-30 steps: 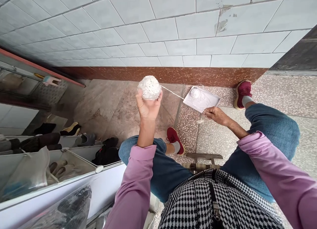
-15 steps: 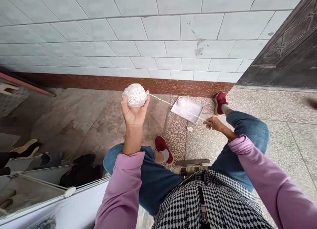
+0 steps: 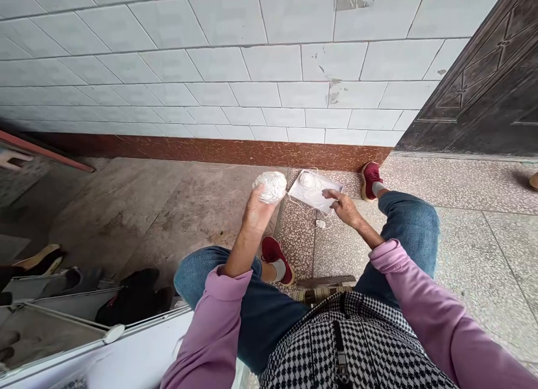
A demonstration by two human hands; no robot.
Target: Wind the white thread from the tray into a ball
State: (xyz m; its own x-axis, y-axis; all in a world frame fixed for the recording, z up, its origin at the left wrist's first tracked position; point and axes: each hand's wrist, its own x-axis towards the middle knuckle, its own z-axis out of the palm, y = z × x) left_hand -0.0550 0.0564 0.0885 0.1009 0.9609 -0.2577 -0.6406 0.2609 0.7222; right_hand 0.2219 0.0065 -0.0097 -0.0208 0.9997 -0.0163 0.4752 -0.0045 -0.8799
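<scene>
My left hand is wrapped round a white ball of string, holding it in front of me at the left of the box. A loose strand droops from the ball's right side. My right hand is over the right part of a shallow white box, fingers apart and pointing left, with no taut strand in them. Inside the box sits a smaller white ball of string with loose loops round it. A small crumpled white scrap lies on the floor below the box.
A white tiled wall with a brown base rises ahead, and a dark door stands at the right. At lower left is a rack with shoes. My red shoes flank the box.
My left hand has moved right and down with the ball, closer to the box. My right hand has moved left and up and its fingers have opened. The string has gone from taut to slack.
</scene>
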